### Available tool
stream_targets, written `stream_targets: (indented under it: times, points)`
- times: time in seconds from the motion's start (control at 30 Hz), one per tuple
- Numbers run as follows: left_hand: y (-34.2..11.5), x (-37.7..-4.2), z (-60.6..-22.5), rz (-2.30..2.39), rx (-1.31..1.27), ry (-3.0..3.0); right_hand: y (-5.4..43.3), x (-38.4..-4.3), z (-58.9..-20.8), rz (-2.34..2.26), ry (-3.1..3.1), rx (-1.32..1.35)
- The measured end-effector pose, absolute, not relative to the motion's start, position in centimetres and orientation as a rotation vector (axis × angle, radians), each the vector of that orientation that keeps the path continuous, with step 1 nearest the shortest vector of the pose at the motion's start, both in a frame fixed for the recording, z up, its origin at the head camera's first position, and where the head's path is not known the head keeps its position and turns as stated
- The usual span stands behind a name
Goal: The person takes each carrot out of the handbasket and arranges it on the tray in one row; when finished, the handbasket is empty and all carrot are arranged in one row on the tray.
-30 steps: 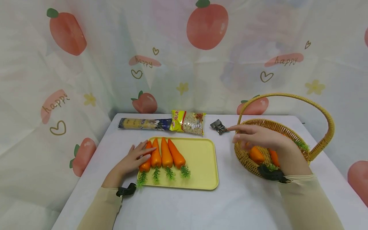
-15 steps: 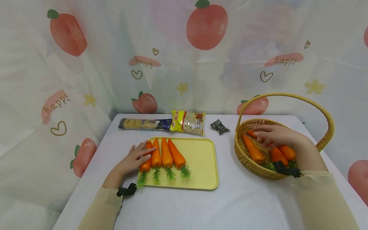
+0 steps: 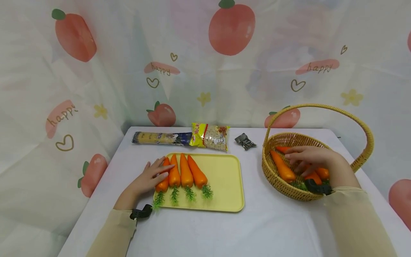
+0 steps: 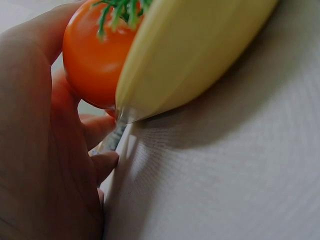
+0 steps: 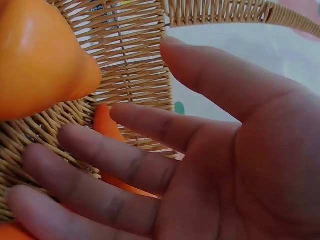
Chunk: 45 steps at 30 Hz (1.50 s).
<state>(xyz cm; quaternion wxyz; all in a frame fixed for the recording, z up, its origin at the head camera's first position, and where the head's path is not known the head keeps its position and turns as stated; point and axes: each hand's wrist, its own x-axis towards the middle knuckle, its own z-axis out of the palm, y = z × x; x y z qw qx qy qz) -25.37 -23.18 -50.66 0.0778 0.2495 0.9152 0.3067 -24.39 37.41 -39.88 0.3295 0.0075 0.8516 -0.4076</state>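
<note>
My left hand (image 3: pixel 149 178) rests over the leftmost carrot (image 3: pixel 162 184), its fingers spread across it and past the edge of the yellow tray (image 3: pixel 224 182). Several orange carrots with green tops lie side by side there. In the left wrist view, the carrot's round end (image 4: pixel 95 60) sits between the hand and the tray rim (image 4: pixel 190 60). My right hand (image 3: pixel 316 159) is inside the wicker basket (image 3: pixel 273 176), above several more carrots (image 3: pixel 282 166). Its fingers are extended in the right wrist view, near a carrot (image 5: pixel 107 122) partly hidden behind them, and they grip nothing.
A long pasta packet (image 3: pixel 160 138), a yellow snack bag (image 3: pixel 210 136) and a small dark wrapped packet (image 3: pixel 245 141) lie along the table's back edge. The basket's tall handle (image 3: pixel 321 106) arches over its opening. A patterned cloth (image 3: pixel 199 89) hangs behind.
My right hand has moved from the basket's left rim, near the dark packet, rightward into the basket, then shifted slightly lower. The left hand and tray carrots stay put.
</note>
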Motion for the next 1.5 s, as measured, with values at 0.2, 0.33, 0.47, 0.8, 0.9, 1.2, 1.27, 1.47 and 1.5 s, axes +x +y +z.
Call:
stream_targets:
  times: [0.2,0.33,0.47,0.8,0.9,1.2,1.27,1.47,1.5]
  points:
    - [-23.2,-25.4,-50.8,0.914,0.752,2.743,37.4,-24.6,-40.9,-1.082,2.153,0.025]
    - [-23.2,-25.4,-50.9,0.919,0.75,2.738,37.4,-24.6,-41.2,-1.116,2.115,-0.001]
    - [-23.2,-25.3,-50.7,0.923,0.748,2.738,37.2,-24.7,-41.3,-1.132,2.103,-0.035]
    - [-23.2,-25.5,-50.8,0.925,0.749,2.738,36.7,-24.4,-41.3,-1.066,2.103,-0.136]
    - [-23.3,-25.5,-50.9,0.93,0.747,2.742,36.6,-24.5,-41.3,-1.042,2.098,-0.142]
    - [-23.2,-25.5,-50.9,0.926,0.747,2.743,36.6,-24.7,-41.5,-0.993,2.089,-0.163]
    - [-23.2,-25.4,-50.8,0.922,0.749,2.742,36.7,-24.8,-41.6,-1.003,2.079,-0.173]
    - [-23.2,-25.4,-50.8,0.911,0.752,2.745,36.8,-24.9,-41.9,-1.046,2.037,-0.162]
    - [-23.2,-25.4,-50.8,0.91,0.753,2.744,36.8,-24.9,-41.9,-1.044,2.031,-0.165]
